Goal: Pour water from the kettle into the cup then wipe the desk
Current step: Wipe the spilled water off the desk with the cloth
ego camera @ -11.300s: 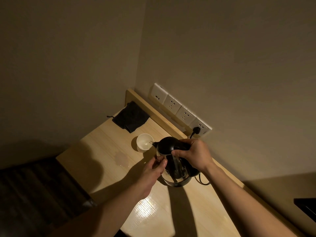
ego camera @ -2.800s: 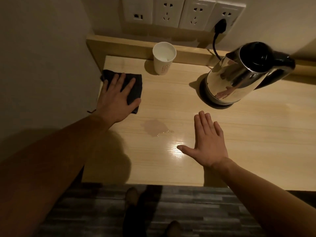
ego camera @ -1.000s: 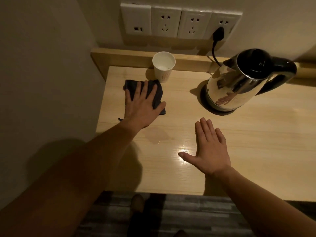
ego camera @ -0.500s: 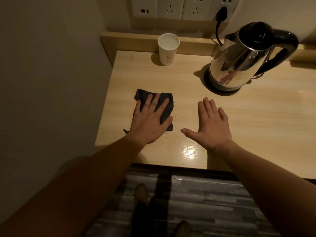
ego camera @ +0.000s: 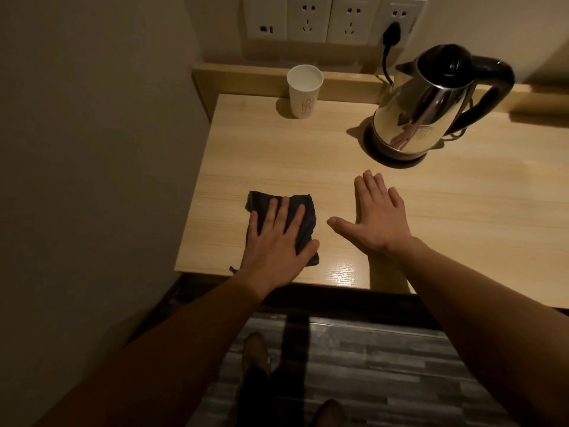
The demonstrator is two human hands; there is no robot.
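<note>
a: what is being counted on the desk [ego camera: 277, 155]?
b: one cup [ego camera: 304, 91], one kettle [ego camera: 425, 103], one cloth [ego camera: 300, 211], four sockets [ego camera: 326, 20].
a: and the hands?
b: the cloth is being pressed near the front edge by the left hand [ego camera: 274, 248], fingers spread flat; the right hand [ego camera: 377, 217] is being held flat beside it, fingers open, gripping nothing.

left hand [ego camera: 274, 248] flat on dark cloth [ego camera: 303, 223], right hand [ego camera: 377, 218] on desk [ego camera: 462, 211].

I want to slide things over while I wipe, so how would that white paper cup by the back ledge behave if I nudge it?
The paper cup is tall and narrow at its base, so a nudge near the rim would probably tip it. It looks thin and light, so it likely slides easily on the smooth desk. How full it is cannot be told; push low and slowly.
</note>
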